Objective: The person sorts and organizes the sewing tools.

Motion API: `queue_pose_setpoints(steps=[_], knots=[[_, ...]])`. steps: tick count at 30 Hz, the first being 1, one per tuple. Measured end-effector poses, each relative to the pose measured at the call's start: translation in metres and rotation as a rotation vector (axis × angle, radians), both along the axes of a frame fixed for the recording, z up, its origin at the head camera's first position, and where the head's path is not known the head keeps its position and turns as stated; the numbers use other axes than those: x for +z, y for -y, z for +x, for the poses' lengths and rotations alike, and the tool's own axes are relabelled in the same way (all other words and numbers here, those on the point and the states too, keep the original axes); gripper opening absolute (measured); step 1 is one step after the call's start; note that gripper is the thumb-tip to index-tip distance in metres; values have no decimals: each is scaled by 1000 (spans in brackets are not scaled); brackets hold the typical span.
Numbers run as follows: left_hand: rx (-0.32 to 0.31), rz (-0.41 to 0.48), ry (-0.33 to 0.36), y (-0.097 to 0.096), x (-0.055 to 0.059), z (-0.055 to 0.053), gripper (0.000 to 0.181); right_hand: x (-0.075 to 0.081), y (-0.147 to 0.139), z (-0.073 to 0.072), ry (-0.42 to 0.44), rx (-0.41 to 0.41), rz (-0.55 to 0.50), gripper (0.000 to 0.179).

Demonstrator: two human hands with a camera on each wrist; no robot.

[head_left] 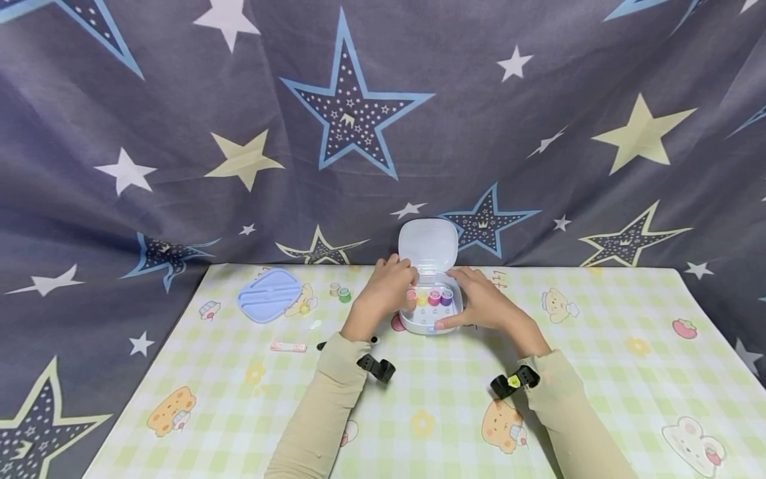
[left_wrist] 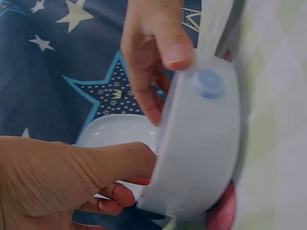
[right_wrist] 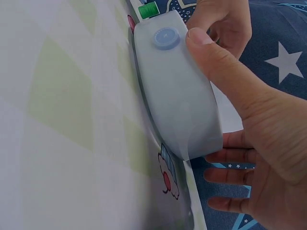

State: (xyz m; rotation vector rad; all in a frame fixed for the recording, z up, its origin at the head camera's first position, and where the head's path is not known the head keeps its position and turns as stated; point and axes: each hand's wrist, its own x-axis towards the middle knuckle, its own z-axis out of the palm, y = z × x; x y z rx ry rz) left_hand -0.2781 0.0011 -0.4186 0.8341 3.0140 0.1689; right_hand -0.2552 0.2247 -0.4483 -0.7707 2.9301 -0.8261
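Steadily, the right hand (head_left: pixel 487 303) grips the white box (head_left: pixel 417 328), thumb on its front rim, upon the checkered tablecloth (head_left: pixel 455 432). The left hand (head_left: pixel 387 287) reaches inside beside coloured spools (head_left: pixel 435 298); whether its fingers pinch one cannot be told.

Checked tabletop (head_left: pixel 419 389), open white case (head_left: pixel 419 326), blue tray (head_left: pixel 270 297), green spool (head_left: pixel 344 295)

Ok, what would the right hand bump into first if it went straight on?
The right hand would likely meet the white box, which it is touching; beyond that, the raised lid looks in line, though depth is unclear.
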Motion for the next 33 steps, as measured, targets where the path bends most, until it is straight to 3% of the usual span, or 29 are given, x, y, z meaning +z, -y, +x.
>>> queue_pose_setpoints(steps=[4, 8, 15, 18, 22, 33], knots=[[6, 35, 10, 5, 11, 2, 34, 0, 0, 0, 6, 3, -14, 110], [-6, 116, -22, 15, 30, 6, 39, 0, -1, 0, 16, -2, -17, 110], [-66, 337, -122, 41, 68, 23, 28, 1, -1, -1, 30, 2, -11, 111], [-56, 341, -119, 53, 77, 26, 26, 1, -1, -1, 27, 2, -9, 111], [-41, 272, -116, 71, 73, 20, 25, 1, -1, -2, 27, -4, -1, 112], [-38, 112, -87, 123, 39, 8, 20, 1, 0, -2, 31, 8, -2, 112]])
